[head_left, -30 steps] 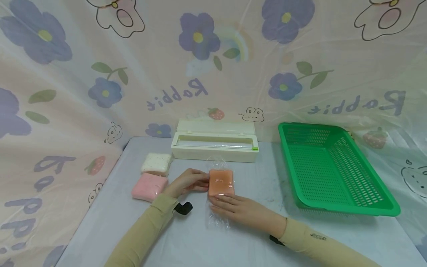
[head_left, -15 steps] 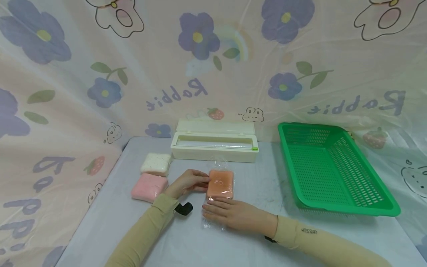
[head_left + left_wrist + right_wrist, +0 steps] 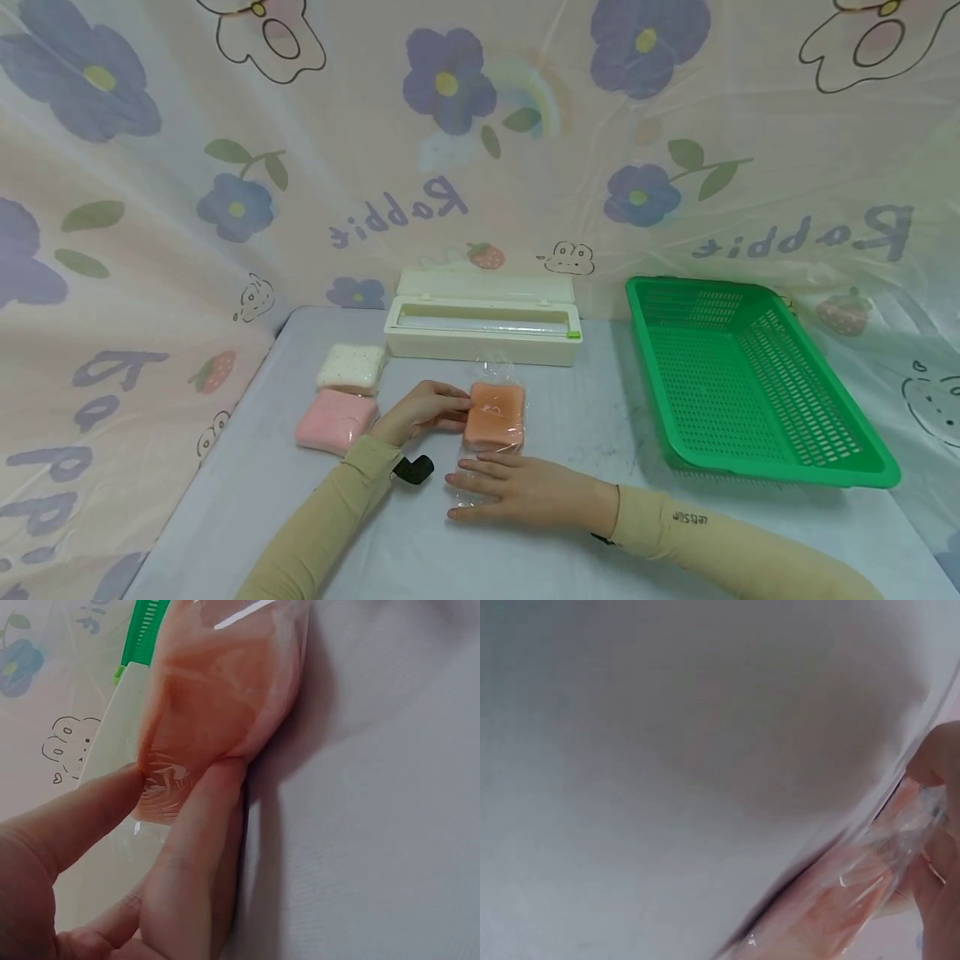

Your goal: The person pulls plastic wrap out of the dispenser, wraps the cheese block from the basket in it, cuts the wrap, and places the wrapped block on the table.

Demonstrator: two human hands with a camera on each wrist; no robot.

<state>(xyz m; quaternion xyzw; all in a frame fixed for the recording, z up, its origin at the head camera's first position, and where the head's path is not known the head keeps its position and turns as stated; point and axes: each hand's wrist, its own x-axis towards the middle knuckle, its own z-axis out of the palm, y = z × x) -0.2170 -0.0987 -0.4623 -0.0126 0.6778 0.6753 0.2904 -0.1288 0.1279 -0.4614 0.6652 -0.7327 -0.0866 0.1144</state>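
An orange square block (image 3: 493, 415), wrapped in clear film, lies flat in the middle of the table. My left hand (image 3: 423, 410) pinches its left side between thumb and fingers, which the left wrist view shows close up on the wrapped block (image 3: 210, 690). Below the block, my right hand (image 3: 532, 492) lies with spread, straight fingers over the loose tail of clear film (image 3: 467, 500). Another loose film end (image 3: 493, 367) sticks out above the block. In the right wrist view, crinkled film (image 3: 862, 881) shows beside the right hand, partly hidden by it.
A pink block (image 3: 337, 421) and a white speckled block (image 3: 351, 367) sit at the left by my left forearm. Behind, a white cling film box (image 3: 483, 346) stands with its lid up and a roll inside. A green basket (image 3: 780, 473) is at the right.
My right hand has slid off the block's lower edge, down and left onto the film tail, and its fingers have spread. The block has shifted slightly; my left hand stays in place.
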